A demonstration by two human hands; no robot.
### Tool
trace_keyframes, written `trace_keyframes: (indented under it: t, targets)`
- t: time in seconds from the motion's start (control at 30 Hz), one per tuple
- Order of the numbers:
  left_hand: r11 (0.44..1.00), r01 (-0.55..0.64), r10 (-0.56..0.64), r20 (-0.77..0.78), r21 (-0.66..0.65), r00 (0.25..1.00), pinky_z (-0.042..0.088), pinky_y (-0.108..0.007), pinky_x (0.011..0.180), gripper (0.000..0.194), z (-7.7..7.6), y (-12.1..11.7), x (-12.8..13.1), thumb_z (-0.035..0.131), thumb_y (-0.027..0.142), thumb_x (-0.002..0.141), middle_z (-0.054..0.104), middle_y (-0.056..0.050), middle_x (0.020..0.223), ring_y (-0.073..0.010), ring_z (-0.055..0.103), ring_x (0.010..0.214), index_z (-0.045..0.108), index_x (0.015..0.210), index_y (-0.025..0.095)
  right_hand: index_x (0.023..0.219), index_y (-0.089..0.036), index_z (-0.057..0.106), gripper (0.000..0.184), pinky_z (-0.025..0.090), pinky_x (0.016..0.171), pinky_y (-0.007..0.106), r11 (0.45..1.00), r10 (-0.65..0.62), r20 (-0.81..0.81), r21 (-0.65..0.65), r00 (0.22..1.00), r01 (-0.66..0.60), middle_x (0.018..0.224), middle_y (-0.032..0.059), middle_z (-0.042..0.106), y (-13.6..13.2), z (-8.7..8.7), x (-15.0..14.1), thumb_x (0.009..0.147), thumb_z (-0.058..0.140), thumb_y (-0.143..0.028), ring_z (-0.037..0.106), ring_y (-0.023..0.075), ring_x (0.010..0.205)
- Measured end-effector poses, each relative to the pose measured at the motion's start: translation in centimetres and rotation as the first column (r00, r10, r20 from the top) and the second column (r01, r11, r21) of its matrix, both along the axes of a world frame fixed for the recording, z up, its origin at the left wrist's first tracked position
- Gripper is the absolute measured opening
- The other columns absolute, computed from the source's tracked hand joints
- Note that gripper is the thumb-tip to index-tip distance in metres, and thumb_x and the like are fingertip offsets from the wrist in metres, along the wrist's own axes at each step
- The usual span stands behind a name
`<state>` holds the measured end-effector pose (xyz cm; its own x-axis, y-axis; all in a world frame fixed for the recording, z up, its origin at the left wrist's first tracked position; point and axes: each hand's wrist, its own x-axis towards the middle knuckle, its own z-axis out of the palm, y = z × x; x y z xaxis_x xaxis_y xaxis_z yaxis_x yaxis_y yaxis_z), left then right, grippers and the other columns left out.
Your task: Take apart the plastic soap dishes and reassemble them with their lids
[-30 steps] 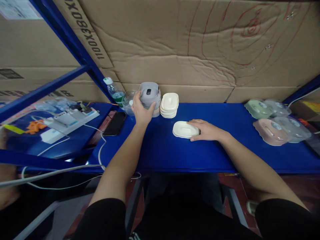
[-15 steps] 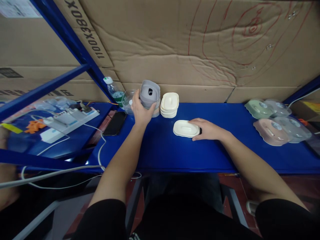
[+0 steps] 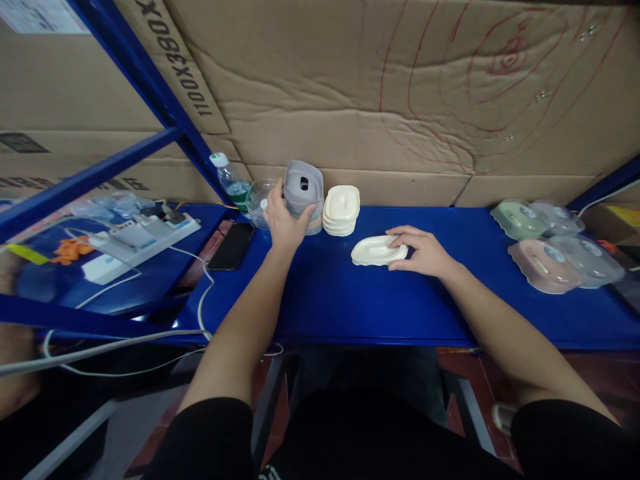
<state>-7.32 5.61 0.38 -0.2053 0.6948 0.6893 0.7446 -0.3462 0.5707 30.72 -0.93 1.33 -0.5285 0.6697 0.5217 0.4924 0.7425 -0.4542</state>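
My left hand [image 3: 286, 220] is closed around a grey plastic piece [image 3: 303, 185], rounded-square with a dark slot in its middle, tilted at the top of a stack. Just right of it stands a stack of cream trays [image 3: 341, 208]. Nearer to me, a single cream tray [image 3: 373, 251] with a raised middle is gripped at its right end by my right hand [image 3: 417, 252], thumb below and fingers above. Clear plastic covers [image 3: 261, 201] sit stacked behind my left wrist. What lies under the grey piece is partly hidden by my fingers.
A water bottle [image 3: 231, 181] and a black phone [image 3: 231, 246] are on the left, near a power strip [image 3: 140, 248] with white cables. At the right lie a green box [image 3: 520, 219] and a pink box [image 3: 544, 265] with clear covers. Cardboard [image 3: 320, 93] walls the back.
My right hand has tipped the cream tray so its far face turns up more, and shifted it slightly right. My left hand stays at the grey piece.
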Motion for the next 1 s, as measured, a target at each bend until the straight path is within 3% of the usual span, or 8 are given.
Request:
trace_keyframes:
  t: [0.1,0.2,0.37,0.43,0.57,0.77,0.87,1.0]
  targets:
    - [1.0,-0.013,0.013,0.004,-0.009,1.0,0.032,-0.062,0.13,0.104,0.0,-0.2,0.3,0.084,0.056,0.081,0.046,-0.023,0.166,-0.0419,0.044,0.156,0.036,0.166,0.02,0.083,-0.025,0.074,0.067,0.061,0.077,0.04,0.999,-0.04,-0.048,0.026,0.998,0.041,0.099,0.0088,0.082,0.1,0.5,0.0,0.075,0.073,-0.091,0.078,0.0258,0.086]
    - [1.0,-0.016,0.016,0.003,-0.018,1.0,0.03,-0.063,0.131,0.105,0.0,-0.4,0.7,0.084,0.054,0.08,0.044,-0.024,0.167,-0.0424,0.04,0.159,0.036,0.166,0.019,0.071,-0.024,0.069,0.067,0.053,0.061,0.035,0.99,-0.138,-0.111,0.005,0.984,0.139,0.071,0.0051,0.074,0.2,0.9,0.1,0.085,0.065,-0.089,0.07,0.02,0.064]
    - [1.0,-0.025,0.026,0.015,-0.004,1.0,0.027,-0.062,0.132,0.105,-0.1,-0.5,1.0,0.082,0.051,0.081,0.04,-0.026,0.169,-0.042,0.037,0.16,0.033,0.166,0.016,0.081,-0.024,0.067,0.055,0.05,0.047,0.03,0.931,-0.297,-0.368,-0.316,0.881,0.182,0.058,-0.0019,0.067,0.2,0.8,-0.5,0.087,0.071,-0.079,0.065,0.016,0.047]
    - [1.0,-0.029,0.029,0.007,0.006,1.0,0.027,-0.06,0.132,0.104,0.0,-0.6,1.1,0.081,0.05,0.081,0.039,-0.027,0.169,-0.041,0.037,0.16,0.033,0.166,0.015,0.09,-0.024,0.067,0.056,0.054,0.046,0.029,0.91,-0.336,-0.484,-0.389,0.808,0.146,0.065,-0.0017,0.07,0.2,1.0,-0.8,0.084,0.074,-0.079,0.067,0.016,0.048]
    - [1.0,-0.03,0.03,-0.006,0.006,1.0,0.027,-0.06,0.133,0.101,0.3,-0.9,1.5,0.079,0.046,0.082,0.04,-0.028,0.168,-0.0416,0.035,0.161,0.034,0.164,0.012,0.102,-0.024,0.067,0.061,0.064,0.058,0.033,0.912,-0.366,-0.593,-0.381,0.717,0.151,0.085,0.0025,0.076,0.4,2.4,-1.5,0.079,0.076,-0.081,0.075,0.0183,0.061]
    - [1.0,-0.005,0.005,0.02,-0.011,1.0,0.027,-0.063,0.132,0.097,0.6,-1.6,2.1,0.077,0.05,0.085,0.038,-0.028,0.17,-0.0418,0.033,0.162,0.035,0.164,0.014,0.113,-0.025,0.065,0.06,0.069,0.079,0.039,0.909,-0.378,-0.559,-0.376,0.738,0.18,0.106,0.0074,0.077,1.7,3.6,-3.9,0.081,0.076,-0.075,0.081,0.0232,0.083]
    - [1.0,-0.019,0.019,0.025,-0.012,1.0,0.028,-0.062,0.132,0.096,0.6,-1.8,2.2,0.079,0.048,0.084,0.039,-0.027,0.17,-0.0413,0.034,0.162,0.037,0.164,0.015,0.113,-0.025,0.062,0.055,0.069,0.077,0.037,0.882,-0.426,-0.592,-0.439,0.684,0.169,0.1,0.0075,0.077,3.0,3.4,-6.1,0.084,0.077,-0.07,0.082,0.0242,0.087]
    - [1.0,-0.029,0.029,0.01,-0.013,1.0,0.028,-0.061,0.132,0.096,0.6,-1.8,2.3,0.078,0.046,0.085,0.039,-0.028,0.169,-0.0413,0.036,0.161,0.035,0.164,0.013,0.105,-0.026,0.056,0.047,0.068,0.074,0.032,0.832,-0.479,-0.669,-0.552,0.569,0.051,0.089,0.0043,0.077,4.5,3.3,-9.1,0.089,0.076,-0.066,0.082,0.0222,0.088]
